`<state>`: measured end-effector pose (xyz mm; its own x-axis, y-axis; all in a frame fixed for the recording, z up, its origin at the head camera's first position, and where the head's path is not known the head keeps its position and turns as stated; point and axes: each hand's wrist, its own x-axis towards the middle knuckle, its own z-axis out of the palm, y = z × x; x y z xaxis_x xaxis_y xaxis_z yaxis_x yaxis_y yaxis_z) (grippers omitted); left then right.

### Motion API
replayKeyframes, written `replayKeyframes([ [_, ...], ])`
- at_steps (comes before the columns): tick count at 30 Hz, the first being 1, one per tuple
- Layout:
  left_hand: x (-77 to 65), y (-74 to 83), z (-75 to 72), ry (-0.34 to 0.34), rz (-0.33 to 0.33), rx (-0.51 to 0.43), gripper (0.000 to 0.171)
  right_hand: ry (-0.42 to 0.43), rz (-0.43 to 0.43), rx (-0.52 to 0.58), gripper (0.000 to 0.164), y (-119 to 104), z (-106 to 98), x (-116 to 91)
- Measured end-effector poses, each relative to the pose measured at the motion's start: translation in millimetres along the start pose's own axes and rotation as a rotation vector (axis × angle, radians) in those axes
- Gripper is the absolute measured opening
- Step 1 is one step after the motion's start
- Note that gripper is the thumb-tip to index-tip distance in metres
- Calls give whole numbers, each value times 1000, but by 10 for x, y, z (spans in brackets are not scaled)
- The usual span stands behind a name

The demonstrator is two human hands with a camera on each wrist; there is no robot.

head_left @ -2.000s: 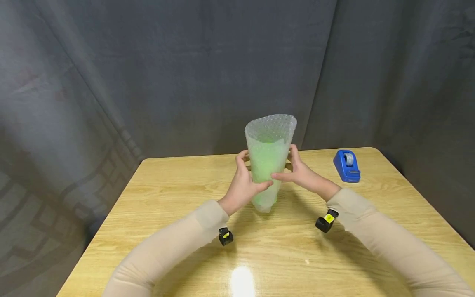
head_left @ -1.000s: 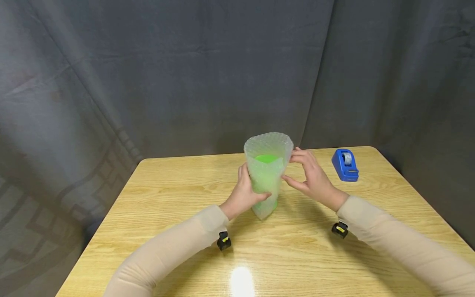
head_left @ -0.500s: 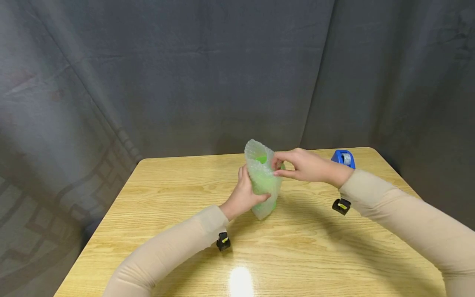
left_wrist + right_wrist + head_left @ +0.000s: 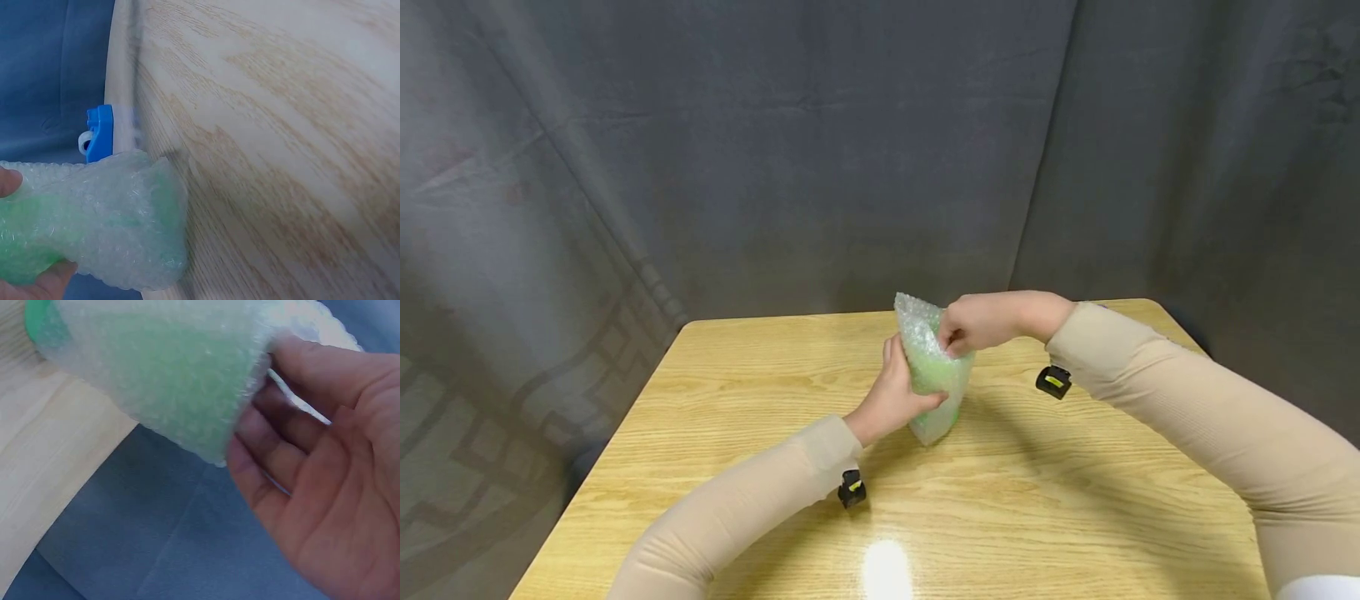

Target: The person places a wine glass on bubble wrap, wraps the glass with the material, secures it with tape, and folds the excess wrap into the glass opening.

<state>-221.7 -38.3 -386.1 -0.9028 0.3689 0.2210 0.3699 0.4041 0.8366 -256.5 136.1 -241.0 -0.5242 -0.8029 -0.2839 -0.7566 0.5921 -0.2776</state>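
A green object (image 4: 31,322), perhaps a cup, stands on the table wrapped in clear bubble wrap (image 4: 925,408). Most of it shows only as green through the wrap; a bare green edge peeks out at its base. My left hand (image 4: 891,393) grips the bundle low on its left side, thumb across the front. With my right hand (image 4: 988,321) I pinch the upper edge of the bubble wrap, thumb on one side and fingers on the other, bending it inward over the top. In the right wrist view the pinched edge shows close by the right fingertips (image 4: 284,350).
A blue tape dispenser (image 4: 102,134) with a roll of tape stands toward the table's far right; my right sleeve (image 4: 1150,375) hides nearly all of it in the head view. A grey curtain (image 4: 850,150) hangs behind the wooden table (image 4: 760,367).
The right hand has left the bundle's side, taken the wrap's upper right edge and moved it left and inward. The wrap's wide mouth has narrowed. My left hand has kept its grip, slightly lower.
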Motion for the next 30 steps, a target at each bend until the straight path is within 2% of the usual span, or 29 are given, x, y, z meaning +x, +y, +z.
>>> replayKeyframes([
  [5, 12, 4, 6, 0, 13, 7, 103, 145, 7, 43, 18, 18, 44, -4],
  [7, 14, 8, 9, 1, 14, 10, 103, 167, 3, 56, 19, 26, 45, -17],
  [9, 12, 9, 13, 2, 14, 11, 103, 152, -9, 74, 18, 39, 40, -37],
  [13, 5, 10, 19, 3, 15, 10, 104, 67, 3, 147, 12, 56, 18, -98],
  [16, 8, 5, 24, 6, 24, 10, 104, 17, 12, 167, 16, 70, 13, -125],
  [24, 12, 12, 34, 7, 35, 15, 102, 25, -44, 40, 8, 96, 25, -137],
  [30, 6, 23, 37, 4, 27, -5, 104, 20, -40, -27, 12, 63, 14, -162],
])
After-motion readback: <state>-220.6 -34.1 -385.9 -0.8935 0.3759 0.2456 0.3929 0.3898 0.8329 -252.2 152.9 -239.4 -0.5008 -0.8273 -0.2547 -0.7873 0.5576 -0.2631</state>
